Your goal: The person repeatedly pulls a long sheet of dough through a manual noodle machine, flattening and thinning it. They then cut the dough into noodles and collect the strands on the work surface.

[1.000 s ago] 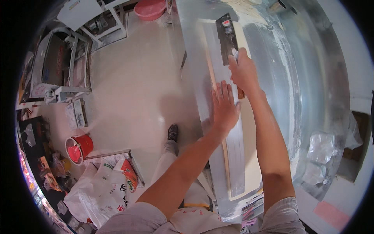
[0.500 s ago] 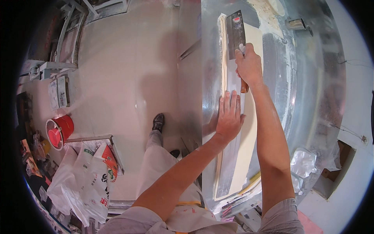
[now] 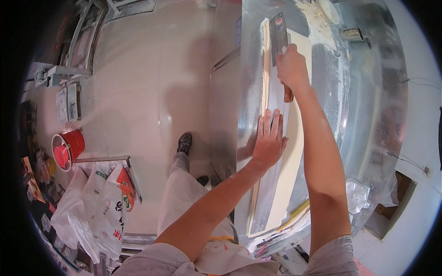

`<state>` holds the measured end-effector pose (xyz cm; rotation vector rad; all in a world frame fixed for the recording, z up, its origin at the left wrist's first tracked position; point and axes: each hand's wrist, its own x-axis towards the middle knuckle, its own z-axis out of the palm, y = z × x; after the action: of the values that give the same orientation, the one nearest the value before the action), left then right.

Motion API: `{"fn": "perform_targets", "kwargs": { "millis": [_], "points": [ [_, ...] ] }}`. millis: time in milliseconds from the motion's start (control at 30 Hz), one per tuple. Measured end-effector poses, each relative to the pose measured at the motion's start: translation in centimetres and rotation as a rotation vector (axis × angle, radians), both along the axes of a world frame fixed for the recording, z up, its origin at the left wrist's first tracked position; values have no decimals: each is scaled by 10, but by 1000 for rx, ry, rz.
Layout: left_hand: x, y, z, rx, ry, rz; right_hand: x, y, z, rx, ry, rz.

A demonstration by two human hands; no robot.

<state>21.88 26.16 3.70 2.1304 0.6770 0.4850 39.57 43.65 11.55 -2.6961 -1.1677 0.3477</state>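
My right hand [image 3: 293, 69] grips the wooden handle of a cleaver [image 3: 278, 30], whose broad steel blade points away from me along a long flat metal straightedge [image 3: 269, 193]. My left hand [image 3: 269, 142] lies on that straightedge, fingers stretched and slightly apart. A wide sheet of pale dough [image 3: 300, 48] lies beneath, showing to the right of the straightedge, and narrow layered dough [image 3: 265, 55] runs along its left side. All rest on a floured steel table [image 3: 329, 92]. The blade's lower edge against the dough is too small to make out.
At the table's back right are a pale bowl [image 3: 329, 11] and a metal cylinder [image 3: 352, 34]. On the left stand a red bucket [image 3: 73, 145], white sacks [image 3: 92, 207] and metal frames [image 3: 57, 69]. Crumpled clear plastic [image 3: 357, 195] lies right of my forearm.
The view has swung slightly. My right hand and cleaver have shifted a little farther forward, and the layered dough left of the straightedge looks thicker. My left hand stays on the straightedge.
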Motion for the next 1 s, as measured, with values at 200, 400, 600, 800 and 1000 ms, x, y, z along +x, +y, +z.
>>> {"fn": "perform_targets", "kwargs": {
  "millis": [200, 400, 600, 800, 1000],
  "points": [
    [-1, 2, -5, 42, 28, 14, -13, 55, 40, -143, 144, -71],
    [-1, 1, -1, 70, 58, 2, 16, 75, 38, -342, 132, 78],
    [0, -2, 0, 92, 59, 8, 35, 83, 39, -533, 100, 322],
    [-1, -3, -1, 74, 72, 26, 18, 66, 35, -475, 95, 267],
    [-1, -4, 1, 45, 28, 29, 9, 38, 33, -471, 52, 186]
  ]
}}
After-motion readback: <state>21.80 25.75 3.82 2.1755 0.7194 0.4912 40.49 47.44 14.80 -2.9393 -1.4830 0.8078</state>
